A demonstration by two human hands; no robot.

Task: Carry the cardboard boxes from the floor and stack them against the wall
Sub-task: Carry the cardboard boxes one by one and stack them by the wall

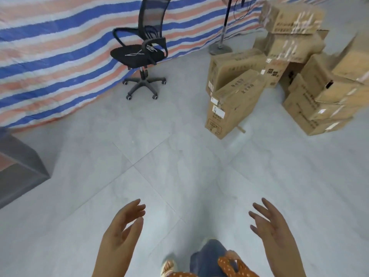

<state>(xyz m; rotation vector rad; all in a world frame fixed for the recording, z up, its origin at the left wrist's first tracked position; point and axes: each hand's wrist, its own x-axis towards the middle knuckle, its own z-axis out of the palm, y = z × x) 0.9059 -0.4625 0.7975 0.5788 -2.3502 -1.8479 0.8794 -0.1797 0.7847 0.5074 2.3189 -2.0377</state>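
Several brown cardboard boxes lie heaped at the upper right. The nearest box (229, 108) stands tilted on the grey tile floor, with another box (233, 66) behind it. A stack of boxes (291, 21) rises at the back, and more boxes (317, 108) lean at the far right. My left hand (123, 226) and my right hand (269, 226) are held out low in front of me, palms facing each other, fingers relaxed and spread. Both hold nothing and are well short of the boxes.
A black mesh office chair (143, 52) on castors stands before a blue, orange and white striped tarp (50, 47). A pole on a round base (220, 48) stands left of the box pile. A dark grey block (18, 168) juts in at the left edge.
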